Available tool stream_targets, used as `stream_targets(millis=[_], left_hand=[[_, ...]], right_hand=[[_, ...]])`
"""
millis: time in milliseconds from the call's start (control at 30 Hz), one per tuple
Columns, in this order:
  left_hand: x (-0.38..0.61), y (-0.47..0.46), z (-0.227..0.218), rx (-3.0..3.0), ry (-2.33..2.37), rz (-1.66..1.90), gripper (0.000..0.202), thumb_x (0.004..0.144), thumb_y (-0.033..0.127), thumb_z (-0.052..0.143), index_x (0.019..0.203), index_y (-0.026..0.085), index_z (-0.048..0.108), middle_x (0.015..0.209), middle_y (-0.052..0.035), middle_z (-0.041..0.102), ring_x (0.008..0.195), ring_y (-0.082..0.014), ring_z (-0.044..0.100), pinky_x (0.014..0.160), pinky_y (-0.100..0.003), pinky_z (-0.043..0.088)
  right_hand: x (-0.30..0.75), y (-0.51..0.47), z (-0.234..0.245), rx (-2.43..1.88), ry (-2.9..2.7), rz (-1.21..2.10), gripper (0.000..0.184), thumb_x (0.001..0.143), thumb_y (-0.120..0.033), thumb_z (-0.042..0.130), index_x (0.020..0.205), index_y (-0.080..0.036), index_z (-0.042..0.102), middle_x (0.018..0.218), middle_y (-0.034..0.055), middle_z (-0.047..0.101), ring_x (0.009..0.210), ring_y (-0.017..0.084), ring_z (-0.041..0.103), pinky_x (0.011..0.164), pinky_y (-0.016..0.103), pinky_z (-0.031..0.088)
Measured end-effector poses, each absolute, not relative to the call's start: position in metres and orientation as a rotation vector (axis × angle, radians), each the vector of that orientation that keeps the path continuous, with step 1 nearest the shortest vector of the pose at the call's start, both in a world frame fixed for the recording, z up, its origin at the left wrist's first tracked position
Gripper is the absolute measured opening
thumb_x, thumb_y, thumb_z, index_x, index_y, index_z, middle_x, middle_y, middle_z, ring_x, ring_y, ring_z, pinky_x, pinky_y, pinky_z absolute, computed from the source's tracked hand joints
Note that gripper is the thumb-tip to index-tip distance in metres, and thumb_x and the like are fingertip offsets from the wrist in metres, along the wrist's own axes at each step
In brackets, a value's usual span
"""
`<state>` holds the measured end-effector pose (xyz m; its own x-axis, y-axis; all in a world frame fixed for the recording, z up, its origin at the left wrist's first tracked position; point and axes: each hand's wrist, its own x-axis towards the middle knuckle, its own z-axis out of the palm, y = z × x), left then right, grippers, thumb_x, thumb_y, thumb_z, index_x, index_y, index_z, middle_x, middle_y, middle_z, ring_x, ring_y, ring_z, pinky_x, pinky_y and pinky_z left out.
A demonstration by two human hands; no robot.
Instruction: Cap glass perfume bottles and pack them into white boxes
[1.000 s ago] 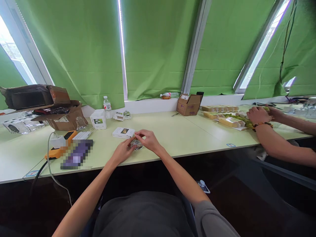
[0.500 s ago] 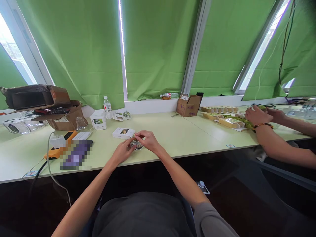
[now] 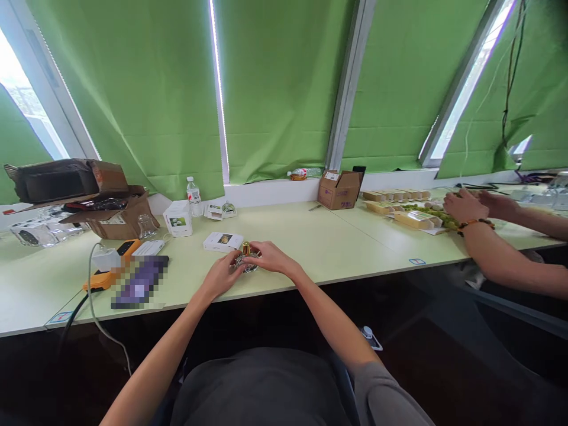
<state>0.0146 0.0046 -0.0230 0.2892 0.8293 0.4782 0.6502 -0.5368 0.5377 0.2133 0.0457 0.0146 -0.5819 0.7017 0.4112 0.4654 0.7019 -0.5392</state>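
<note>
Though purple print (image 3: 345, 204) is seen on the brown carton (image 3: 340, 190) & a red/white label (image 3: 193, 194) on the drinks bottle (image 3: 195, 205), neither can be read. Btwn L hand (image 3: 222, 275) & R hand (image 3: 272, 258), fingers part-curled, a clear glass bottle (image 3: 251, 268) is gripped upright nr the table's (image 3: 319, 245) front edge, just before a white box (image 3: 222, 242) w/ dark pic. The glass bottle's gold cap (image 3: 247, 248) is seen uncovered on top.

Brn box (image 3: 341, 191) nr. btl (image 3: 306, 173) on sill (image 3: 275, 191), grn blinds (image 3: 279, 89)
</note>
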Motion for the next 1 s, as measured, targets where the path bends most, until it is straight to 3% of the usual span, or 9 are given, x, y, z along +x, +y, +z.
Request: stream_targets(millis=[133, 533, 700, 833, 1000], left_hand=[[0.013, 0.005, -0.025, 2.34, 1.375, 1.139, 0.041, 0.091, 0.046, 0.048, 0.125, 0.022, 0.052, 0.122, -0.0085, 0.061, 0.106, -0.0234, 0.06, 0.089, -0.035, 0.047], [-0.003, 0.022, -0.029, 2.417, 1.588, 1.296, 0.033, 0.093, 0.042, 0.044, 0.115, 0.022, 0.057, 0.121, -0.0096, 0.06, 0.118, -0.0248, 0.053, 0.1, -0.04, 0.041], [-0.014, 0.05, -0.034, 2.576, 1.687, 1.015, 0.057, 0.089, 0.048, 0.05, 0.137, 0.019, 0.04, 0.145, -0.014, 0.041, 0.138, -0.0289, 0.032, 0.11, -0.045, 0.029], [-0.021, 0.07, -0.04, 2.551, 1.825, 0.748, 0.073, 0.086, 0.057, 0.05, 0.145, 0.02, 0.031, 0.153, -0.0166, 0.026, 0.141, -0.0353, 0.022, 0.111, -0.053, 0.022], [-0.026, 0.064, -0.043, 2.591, 1.851, 0.741, 0.063, 0.088, 0.057, 0.046, 0.139, 0.022, 0.039, 0.147, -0.0152, 0.039, 0.137, -0.0341, 0.032, 0.11, -0.054, 0.019]], right_hand=[[0.217, 0.047, 0.016, -0.905, -2.348, 0.554, 0.026, 0.079, -0.037, 0.065, 0.095, -0.017, 0.066, 0.077, 0.0001, 0.065, 0.065, 0.013, 0.053, 0.057, 0.023, 0.034], [0.229, 0.06, 0.014, -1.076, -2.372, 0.468, 0.027, 0.076, -0.038, 0.068, 0.092, -0.016, 0.064, 0.077, 0.0009, 0.063, 0.065, 0.013, 0.052, 0.055, 0.022, 0.03], [0.232, 0.062, 0.015, -1.102, -2.358, 0.463, 0.026, 0.075, -0.036, 0.07, 0.09, -0.016, 0.064, 0.081, 0.0026, 0.065, 0.068, 0.014, 0.054, 0.054, 0.022, 0.031], [0.234, 0.063, 0.013, -1.097, -2.362, 0.429, 0.027, 0.076, -0.037, 0.069, 0.092, -0.016, 0.064, 0.083, 0.0038, 0.066, 0.069, 0.015, 0.055, 0.055, 0.023, 0.032], [0.237, 0.066, 0.012, -1.123, -2.338, 0.428, 0.029, 0.073, -0.038, 0.071, 0.093, -0.017, 0.064, 0.085, 0.0048, 0.067, 0.07, 0.016, 0.057, 0.055, 0.023, 0.033]])
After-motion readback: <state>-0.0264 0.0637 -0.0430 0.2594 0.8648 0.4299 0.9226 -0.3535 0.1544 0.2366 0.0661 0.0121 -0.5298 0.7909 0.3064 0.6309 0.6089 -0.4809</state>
